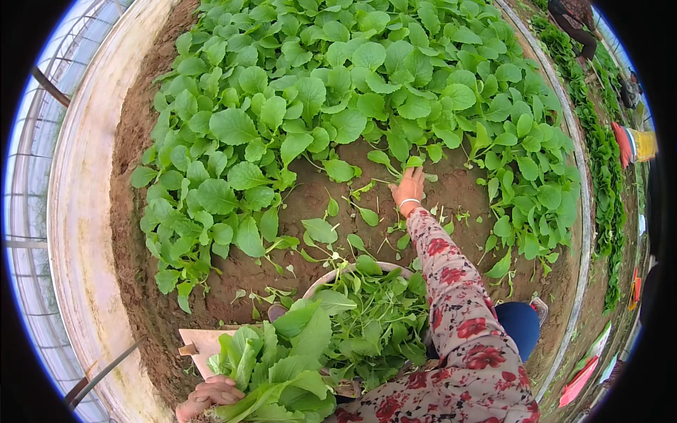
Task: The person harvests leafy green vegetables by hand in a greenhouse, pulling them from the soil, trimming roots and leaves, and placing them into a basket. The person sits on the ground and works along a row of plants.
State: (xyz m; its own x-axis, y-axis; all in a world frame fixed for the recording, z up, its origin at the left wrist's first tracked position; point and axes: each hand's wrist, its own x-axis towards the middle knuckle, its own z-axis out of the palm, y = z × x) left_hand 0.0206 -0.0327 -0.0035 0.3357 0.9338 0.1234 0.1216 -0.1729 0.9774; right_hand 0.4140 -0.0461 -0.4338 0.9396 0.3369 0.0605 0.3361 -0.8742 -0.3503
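My left hand is closed around a bunch of leafy greens at the bottom left, the leaves spreading to the right. Stretched forward over the soil, my right hand touches a small leafy plant at the edge of the standing greens. Its fingertips are partly hidden by a leaf, so I cannot tell whether they grip the stem. Between my arms stands a round container heaped with loose greens. A wooden board lies partly under the held bunch.
Loose leaves are scattered on the brown soil. A pale strip borders the bed on the left, a narrow grey edging on the right. Another person is at the upper right. A yellow container stands beyond the edging.
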